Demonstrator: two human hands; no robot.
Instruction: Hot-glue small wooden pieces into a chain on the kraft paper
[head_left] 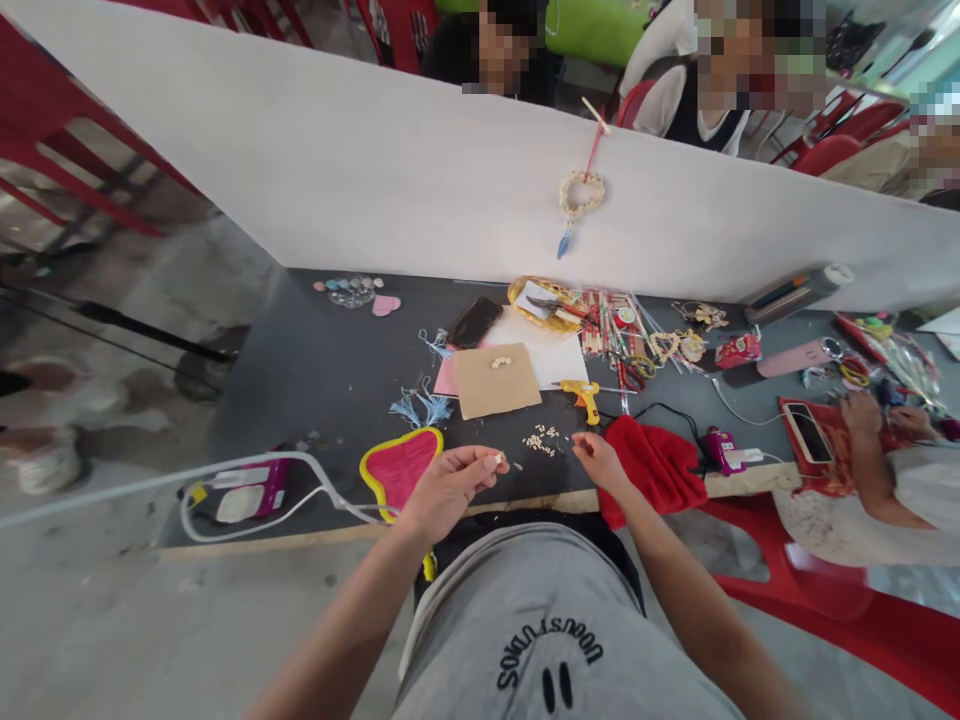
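Note:
My left hand [459,486] is over the front edge of the table, thumb and forefinger pinched on a small off-white piece [498,459]. To its right, my right hand [598,460] has its fingers drawn together; whatever is between the tips is too small to make out. Between both hands lies a loose scatter of small cream pieces [541,440]. Behind them is a brown cardboard square [487,395] carrying a short curved row of similar pieces [501,362]. A yellow glue gun [585,398] rests just beyond my right hand.
Blue tassels [421,405], a phone [475,322], a yellow basket [525,290] and a bundle of sticks [600,318] surround the cardboard. A yellow-rimmed pink fan [405,465] and red cloth [649,465] flank my hands. A beaded heart [581,195] hangs on the white partition [375,180]. Another person's hands [862,412] are at right.

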